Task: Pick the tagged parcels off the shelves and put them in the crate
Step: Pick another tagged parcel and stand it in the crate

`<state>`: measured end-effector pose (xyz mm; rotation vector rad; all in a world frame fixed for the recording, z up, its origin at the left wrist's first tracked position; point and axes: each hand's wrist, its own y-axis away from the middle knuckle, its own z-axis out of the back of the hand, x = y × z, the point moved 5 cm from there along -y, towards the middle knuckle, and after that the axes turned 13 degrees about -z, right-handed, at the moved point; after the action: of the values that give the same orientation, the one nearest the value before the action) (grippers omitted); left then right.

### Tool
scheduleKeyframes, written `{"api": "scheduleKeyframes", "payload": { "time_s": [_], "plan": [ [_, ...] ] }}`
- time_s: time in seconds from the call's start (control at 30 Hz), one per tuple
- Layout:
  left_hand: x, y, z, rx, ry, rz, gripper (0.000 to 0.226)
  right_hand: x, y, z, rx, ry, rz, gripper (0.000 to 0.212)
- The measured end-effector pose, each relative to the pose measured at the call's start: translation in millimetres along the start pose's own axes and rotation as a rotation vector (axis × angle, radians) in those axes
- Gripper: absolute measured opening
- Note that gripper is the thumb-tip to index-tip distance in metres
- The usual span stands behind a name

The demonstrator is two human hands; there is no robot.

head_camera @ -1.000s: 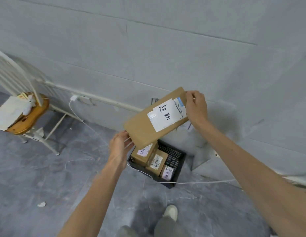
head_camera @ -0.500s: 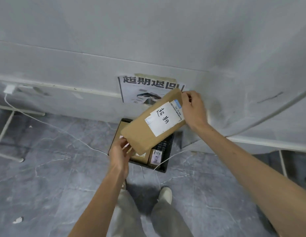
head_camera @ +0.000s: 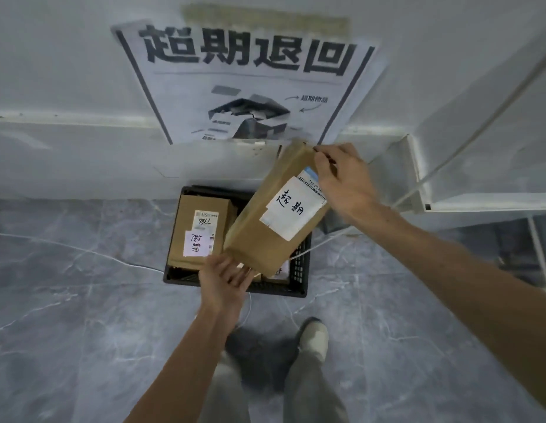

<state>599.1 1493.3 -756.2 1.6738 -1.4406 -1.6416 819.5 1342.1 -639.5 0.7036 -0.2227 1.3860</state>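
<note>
I hold a brown cardboard parcel with a white handwritten tag, tilted above the right half of a black plastic crate on the floor. My right hand grips the parcel's upper far end, over its printed label. My left hand supports its lower near corner from below. Inside the crate's left half lies another tagged brown parcel; more parcels under the held one are mostly hidden.
A printed paper sign is taped to the grey wall behind the crate. A white metal shelf stands at the right. A thin white cable runs over the grey marble floor. My shoe is just before the crate.
The view has closed in on the crate and tipped down. The parcel has swung from lying flat and high to steeply tilted, low over the crate's right half. Both hands have kept their hold.
</note>
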Motion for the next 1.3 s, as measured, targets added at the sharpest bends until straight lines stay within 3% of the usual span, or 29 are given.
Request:
{"api": "scheduleKeyframes", "payload": {
  "time_s": [0.3,0.67,0.83,1.1,1.3],
  "plan": [
    [60,-69,20,-0.043,-0.056,0.077,0.012,-38,-13,-88,0.027,0.24,0.167,0.04],
    [57,-100,47,-0.071,-0.086,0.002,0.016,-58,-14,-117,0.036,0.277,0.294,0.045],
    [39,-100,48,-0.075,-0.087,-0.059,0.024,-45,-16,-111,0.145,0.529,0.374,0.054],
    [45,-101,49,-0.064,-0.114,-0.092,0.025,-50,-41,-117,0.496,0.775,0.267,0.058],
    [70,-113,52,-0.053,-0.137,-0.088,0.031,-85,-62,-138,0.509,0.858,0.257,0.065]
  ]
}}
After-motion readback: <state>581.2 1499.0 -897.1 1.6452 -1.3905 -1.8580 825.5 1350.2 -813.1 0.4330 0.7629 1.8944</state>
